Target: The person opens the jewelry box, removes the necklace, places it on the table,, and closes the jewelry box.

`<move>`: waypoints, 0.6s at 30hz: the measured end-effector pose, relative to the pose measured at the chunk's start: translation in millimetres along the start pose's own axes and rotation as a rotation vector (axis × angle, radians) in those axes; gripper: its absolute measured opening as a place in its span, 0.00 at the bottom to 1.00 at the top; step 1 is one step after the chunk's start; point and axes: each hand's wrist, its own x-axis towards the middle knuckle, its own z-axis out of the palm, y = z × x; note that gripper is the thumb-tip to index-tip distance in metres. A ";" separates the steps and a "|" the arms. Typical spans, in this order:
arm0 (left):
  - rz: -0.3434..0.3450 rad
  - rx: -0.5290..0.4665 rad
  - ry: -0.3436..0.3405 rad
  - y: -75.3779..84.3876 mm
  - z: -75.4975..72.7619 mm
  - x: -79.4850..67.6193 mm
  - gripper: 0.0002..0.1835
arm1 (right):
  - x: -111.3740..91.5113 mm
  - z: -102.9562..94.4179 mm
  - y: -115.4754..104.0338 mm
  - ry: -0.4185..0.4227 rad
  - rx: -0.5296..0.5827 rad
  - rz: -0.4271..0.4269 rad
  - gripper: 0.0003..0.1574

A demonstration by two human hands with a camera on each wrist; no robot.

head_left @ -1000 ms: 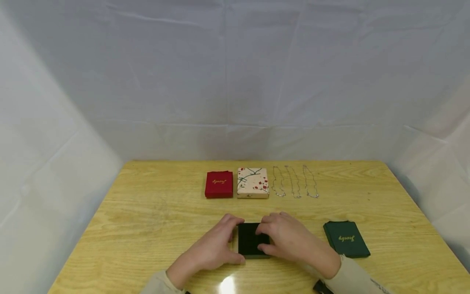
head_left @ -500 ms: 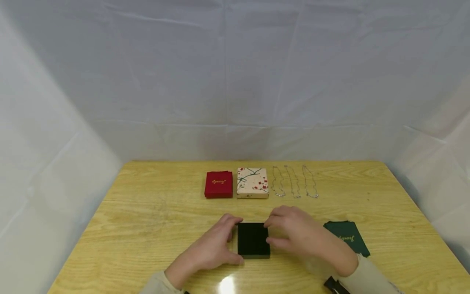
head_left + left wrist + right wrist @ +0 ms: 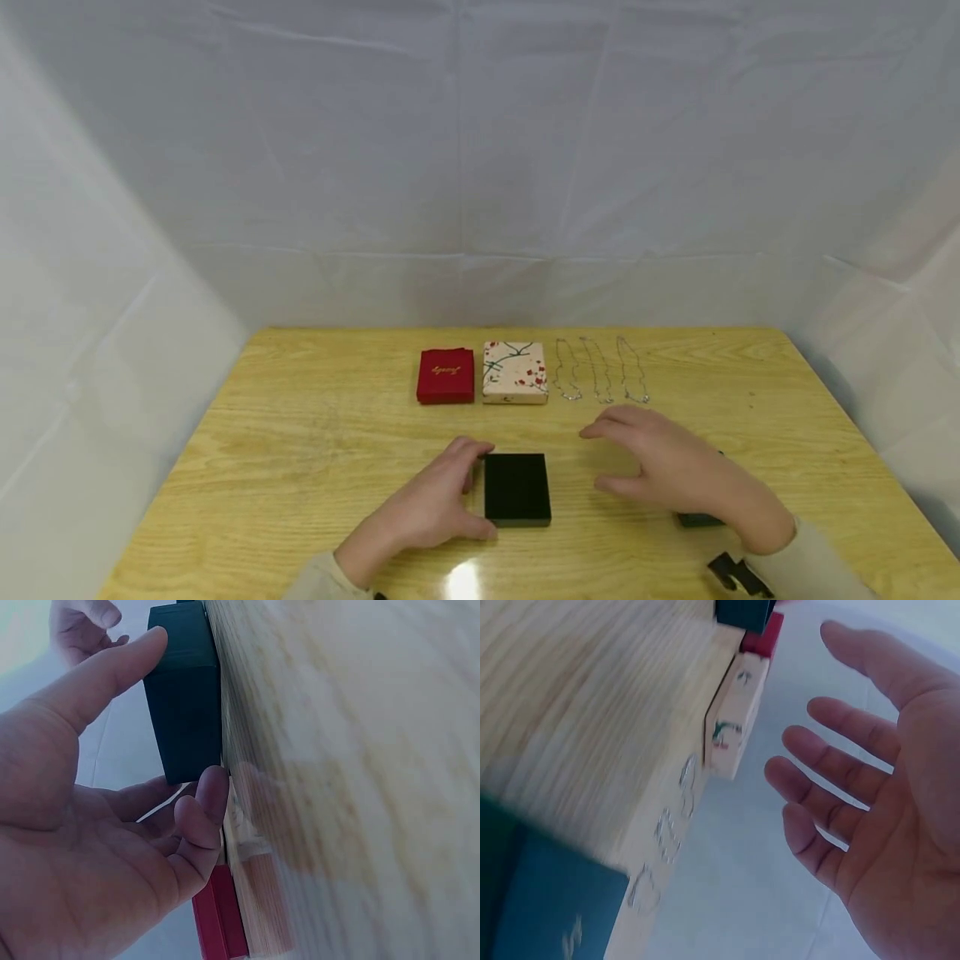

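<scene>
A small dark green jewelry box [image 3: 517, 490] with a black padded top lies on the table near its front. My left hand [image 3: 438, 500] holds its left side, thumb at the near corner and fingers curled at the far one. In the left wrist view the thumb lies against the green box [image 3: 184, 697]. My right hand [image 3: 663, 462] hovers to the right of the box, fingers spread and nothing between them. Its forearm partly covers a green piece with lettering [image 3: 701, 519]; the right wrist view shows that green lettered piece [image 3: 555, 900] at lower left.
Towards the back of the wooden table [image 3: 315, 425] stand a red jewelry box [image 3: 446, 377] and a cream box with a blossom print [image 3: 515, 373]. To their right lie three silver necklaces, among them a middle necklace [image 3: 597, 375]. White cloth [image 3: 465, 167] encloses the table.
My right hand has let go of the black padded top and drawn away to the right, over the green lettered piece. My left hand stays at the box.
</scene>
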 end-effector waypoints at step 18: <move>-0.025 -0.003 -0.017 -2.2 -1.0 0.4 0.54 | -57.3 -15.5 46.6 -0.067 0.004 0.134 0.59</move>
